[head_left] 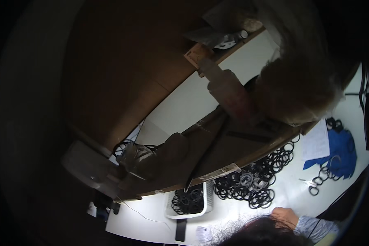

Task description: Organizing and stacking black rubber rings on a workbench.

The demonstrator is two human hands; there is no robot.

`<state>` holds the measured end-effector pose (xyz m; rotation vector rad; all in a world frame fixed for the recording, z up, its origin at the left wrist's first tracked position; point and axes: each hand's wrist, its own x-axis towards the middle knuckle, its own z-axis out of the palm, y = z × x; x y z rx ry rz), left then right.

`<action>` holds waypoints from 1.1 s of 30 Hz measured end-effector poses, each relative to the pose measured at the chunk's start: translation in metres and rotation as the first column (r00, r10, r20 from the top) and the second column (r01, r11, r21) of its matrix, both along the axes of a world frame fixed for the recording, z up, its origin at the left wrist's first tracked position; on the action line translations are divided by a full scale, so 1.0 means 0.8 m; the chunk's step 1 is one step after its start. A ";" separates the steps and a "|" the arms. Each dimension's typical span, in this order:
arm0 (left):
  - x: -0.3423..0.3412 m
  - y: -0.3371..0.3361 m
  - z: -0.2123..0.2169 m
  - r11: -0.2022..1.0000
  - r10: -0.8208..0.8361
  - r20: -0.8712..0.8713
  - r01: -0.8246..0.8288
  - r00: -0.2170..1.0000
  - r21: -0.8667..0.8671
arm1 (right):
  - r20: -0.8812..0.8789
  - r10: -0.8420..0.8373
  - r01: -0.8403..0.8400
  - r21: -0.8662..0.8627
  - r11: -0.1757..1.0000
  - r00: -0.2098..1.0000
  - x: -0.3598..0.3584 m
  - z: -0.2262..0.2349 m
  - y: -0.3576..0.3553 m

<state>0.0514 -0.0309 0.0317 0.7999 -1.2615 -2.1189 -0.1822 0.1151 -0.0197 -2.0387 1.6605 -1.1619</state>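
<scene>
Rings, black and loose, lie heaped on the white surface with some already in the white basket, so we judge sorting partly done; near the pile one hand rests, its fingers' state unclear to us.
</scene>
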 end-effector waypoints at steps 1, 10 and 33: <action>-0.002 -0.003 0.002 1.000 0.013 0.003 -0.013 1.000 -0.025 | 0.019 -0.004 0.005 -0.068 0.998 1.000 -0.012 0.014 0.000; -0.011 -0.011 0.013 0.964 0.064 -0.010 -0.064 0.998 -0.259 | 0.059 -0.129 0.118 0.160 0.980 0.990 -0.110 0.002 0.023; 0.008 0.035 -0.028 0.422 0.324 0.455 0.303 0.830 -0.854 | 0.647 -0.266 -0.084 0.457 0.885 0.714 -0.104 0.007 0.053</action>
